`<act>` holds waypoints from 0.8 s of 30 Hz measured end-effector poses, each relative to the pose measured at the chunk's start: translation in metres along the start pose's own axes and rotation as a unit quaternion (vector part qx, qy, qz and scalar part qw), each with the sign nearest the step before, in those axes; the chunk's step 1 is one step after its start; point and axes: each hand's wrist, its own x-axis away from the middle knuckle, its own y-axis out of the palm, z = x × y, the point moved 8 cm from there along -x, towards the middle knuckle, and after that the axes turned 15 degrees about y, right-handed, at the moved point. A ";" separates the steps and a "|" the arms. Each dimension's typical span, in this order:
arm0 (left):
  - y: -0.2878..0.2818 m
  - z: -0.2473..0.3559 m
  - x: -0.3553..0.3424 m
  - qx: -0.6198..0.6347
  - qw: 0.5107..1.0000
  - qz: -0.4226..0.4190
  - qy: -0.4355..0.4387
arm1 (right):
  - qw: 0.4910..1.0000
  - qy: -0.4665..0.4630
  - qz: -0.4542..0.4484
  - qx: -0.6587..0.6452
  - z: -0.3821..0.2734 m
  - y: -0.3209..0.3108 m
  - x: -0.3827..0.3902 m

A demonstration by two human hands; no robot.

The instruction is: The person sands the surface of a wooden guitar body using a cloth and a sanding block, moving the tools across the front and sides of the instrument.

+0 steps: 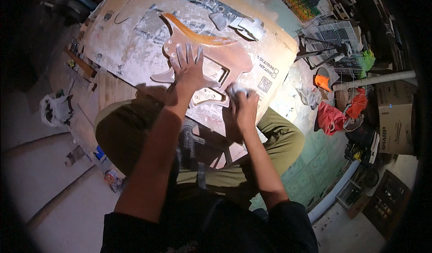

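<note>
A brown wooden electric guitar body (240,57), with an orange-toned curved edge and routed cavities, lies flat on a dusty cardboard sheet (119,57). My left hand (189,75) rests palm down on it, fingers spread over the wood beside the rectangular cavity. At the body's lower right edge, my right hand (246,108) is closed around a small greyish folded piece (237,90) that looks like sandpaper. That hand is slightly blurred, so the piece's exact shape is unclear. The piece appears to touch the wood's edge.
Beyond the guitar body lie a grey scrap (218,21) and a crumpled pale sheet (249,28). A bent wire (124,5) sits at the far left of the cardboard. To the right are a wire rack (335,35), a red bag (330,118) and a carton (395,118).
</note>
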 end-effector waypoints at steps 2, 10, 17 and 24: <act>-0.003 0.002 -0.002 -0.001 0.999 0.036 0.025 | 1.000 0.029 0.007 0.003 -0.002 -0.003 0.003; -0.002 0.000 -0.005 -0.005 1.000 0.022 0.014 | 0.999 0.023 0.017 -0.021 -0.009 -0.007 -0.009; -0.008 0.000 -0.002 -0.025 0.999 0.034 0.005 | 1.000 -0.023 0.000 -0.020 -0.002 0.003 0.035; -0.005 0.000 0.003 -0.038 0.999 0.012 0.002 | 0.999 0.009 -0.029 -0.023 -0.001 0.011 0.061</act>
